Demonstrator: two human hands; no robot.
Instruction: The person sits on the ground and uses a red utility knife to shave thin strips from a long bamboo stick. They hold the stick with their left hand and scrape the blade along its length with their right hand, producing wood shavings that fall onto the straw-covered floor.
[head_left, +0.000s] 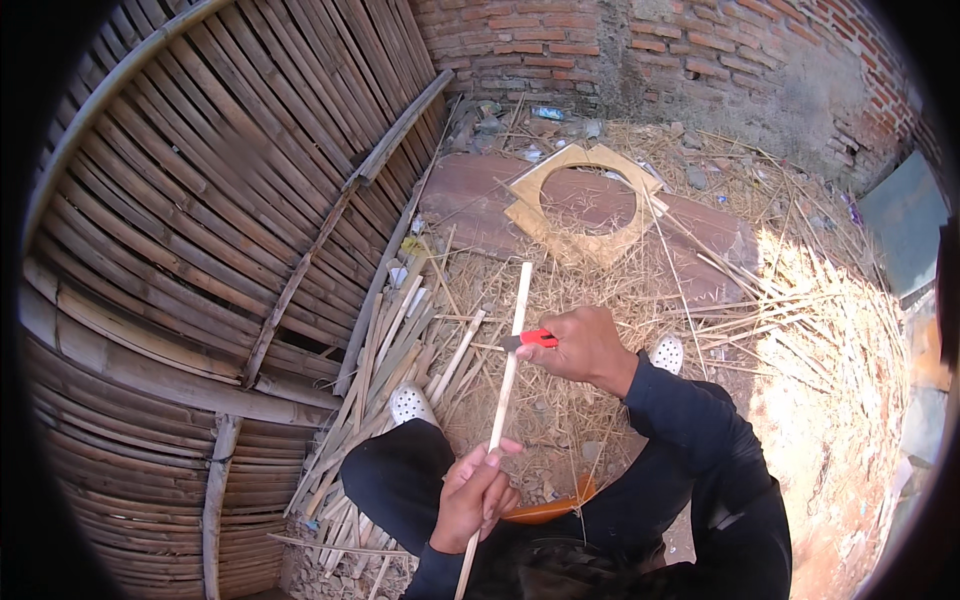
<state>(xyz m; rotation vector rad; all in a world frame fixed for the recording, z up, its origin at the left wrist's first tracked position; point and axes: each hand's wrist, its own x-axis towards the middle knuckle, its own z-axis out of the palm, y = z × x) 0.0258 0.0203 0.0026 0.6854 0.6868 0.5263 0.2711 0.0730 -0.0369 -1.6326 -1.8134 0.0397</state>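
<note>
A pale, slim bamboo stick [507,388] slants up and away from my lap. My left hand [472,498] is closed around its lower part, thumb along the top. Farther up, my right hand [588,346] grips a small red-and-black knife [538,339], its dark front end lying against the stick. The blade itself is too small to make out. Beyond the stick's far tip, straw-like shavings [560,290] cover the ground. Between my legs lies an orange-brown piece [548,511], partly hidden by my left hand and clothes.
Split bamboo sticks [375,365] are heaped left of my white clog [410,403], beside a slatted bamboo wall [200,200]. Ahead, a wooden panel with a round hole [532,222] rests on a brown board [465,195]. Brick walls [540,45] close the back; more thin strips [830,310] lie right.
</note>
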